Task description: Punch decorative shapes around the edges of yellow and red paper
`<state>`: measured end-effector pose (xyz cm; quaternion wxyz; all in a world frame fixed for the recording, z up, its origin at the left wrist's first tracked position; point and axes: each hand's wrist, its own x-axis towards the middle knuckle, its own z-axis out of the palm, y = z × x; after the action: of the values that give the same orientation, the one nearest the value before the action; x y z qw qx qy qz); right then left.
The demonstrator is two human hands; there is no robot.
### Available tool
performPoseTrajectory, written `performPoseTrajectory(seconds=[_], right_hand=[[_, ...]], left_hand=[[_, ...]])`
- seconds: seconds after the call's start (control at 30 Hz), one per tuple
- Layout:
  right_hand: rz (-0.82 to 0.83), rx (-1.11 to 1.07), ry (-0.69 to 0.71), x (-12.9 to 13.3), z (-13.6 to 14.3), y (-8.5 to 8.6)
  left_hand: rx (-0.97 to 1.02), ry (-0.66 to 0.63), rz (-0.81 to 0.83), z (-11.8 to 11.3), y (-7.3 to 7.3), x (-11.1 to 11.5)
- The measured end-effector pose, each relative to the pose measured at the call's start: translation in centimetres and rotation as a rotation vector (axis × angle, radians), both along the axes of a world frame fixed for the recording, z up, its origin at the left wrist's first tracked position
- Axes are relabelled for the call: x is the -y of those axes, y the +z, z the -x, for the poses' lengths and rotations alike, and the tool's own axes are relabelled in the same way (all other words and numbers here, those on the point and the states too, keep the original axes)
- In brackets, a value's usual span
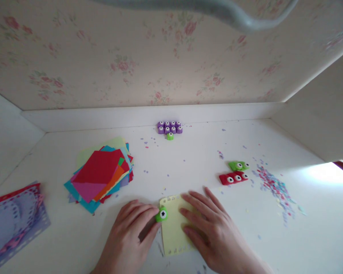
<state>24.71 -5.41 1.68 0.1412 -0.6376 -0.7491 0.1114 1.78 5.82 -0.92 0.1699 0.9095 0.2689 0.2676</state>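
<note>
Right, your left hand has the green punch, thumb and fingertips clamped on its left side. Punch sits at the left edge of the yellow sheet, near the top-left corner; white button faces up, with a dark star-like mark. Can't tell whether the paper is fully in the slot.

Your right hand lies on the sheet's right part, palm down, fingers apart and reaching left. Sheet is flat on the white desk, roughly square to you. Cutouts run along its top and bottom edges.

Around you: purple punches, two rows of four, by the back wall, with a small green punch just in front of them. To the right of your right hand, a row of three red punches, and green punches just behind it. Further right, a streak of mixed confetti; loose bits elsewhere too. Left of you, a fanned pile of coloured paper, red on top. Far left, lilac sheets with punched borders, cut by the view's edge.
</note>
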Motion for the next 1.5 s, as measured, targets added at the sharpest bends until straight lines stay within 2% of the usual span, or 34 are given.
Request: performPoseTrajectory(seconds=[0.4, 0.5, 0.7, 0.87, 1.13, 1.33, 1.5], right_hand=[[0.003, -0.02, -0.024, 0.2, 0.2, 0.0], [0.002, -0.027, -0.023, 0.3, 0.2, 0.0], [0.006, -0.037, -0.031, 0.3, 0.3, 0.2], [-0.009, -0.072, -0.055, 0.2, 0.4, 0.4], [-0.019, -0.094, -0.085, 0.3, 0.8, 0.0], [-0.043, -0.128, -0.083, 0.5, 0.8, -0.2], [-0.048, -0.133, -0.064, 0.5, 0.4, 0.0]], left_hand=[[0.013, 0.008, -0.021, 0.0, 0.3, 0.3], [0.008, -0.015, -0.08, -0.1, 0.7, 0.7], [-0.069, -0.145, -0.246, -0.9, 1.5, 0.5], [-0.07, -0.183, -0.38, -1.6, 2.2, 0.4], [-0.033, -0.201, -0.336, -1.9, 1.6, 0.7], [-0.045, -0.169, -0.317, -1.7, 1.8, 1.0], [-0.053, -0.156, -0.165, -0.6, 1.1, 0.9]])
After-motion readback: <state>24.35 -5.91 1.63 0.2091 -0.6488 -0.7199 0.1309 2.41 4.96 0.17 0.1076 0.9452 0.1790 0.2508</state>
